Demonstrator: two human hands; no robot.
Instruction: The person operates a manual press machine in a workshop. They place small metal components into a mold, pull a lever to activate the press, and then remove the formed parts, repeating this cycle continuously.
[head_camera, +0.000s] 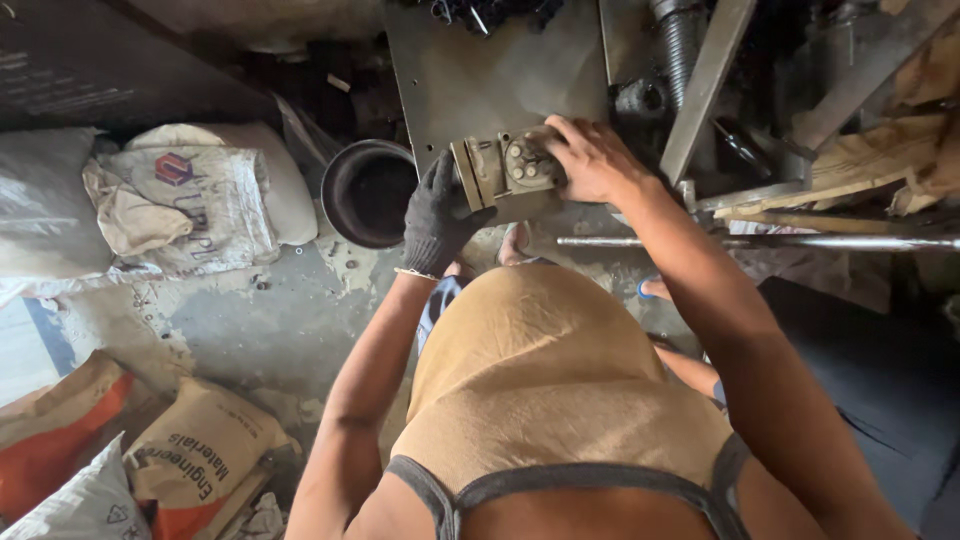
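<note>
Looking down from my head, I have my left hand (437, 215), in a dark knitted glove, wrapped around the left end of a small blocky metal part (505, 170), fingers closed on its flanged edge. My right hand (592, 160) is bare and lies over the part's right side, fingers curled down on it, so both hands are clamped on the same piece. The part sits at the near edge of a grey metal plate (470, 80), just above my knees, its round face with small bolt heads turned up toward me. Left of the plate, near my gloved hand, a dark round pot (365, 190) stands on the stained concrete floor (260, 320). Further left lie white sacks (190, 200), and brown paper sacks (195, 455) lie at the lower left. To my right a thin steel rod (760, 241) runs level past my forearm, under a slanted flat metal bar (705, 85).
</note>
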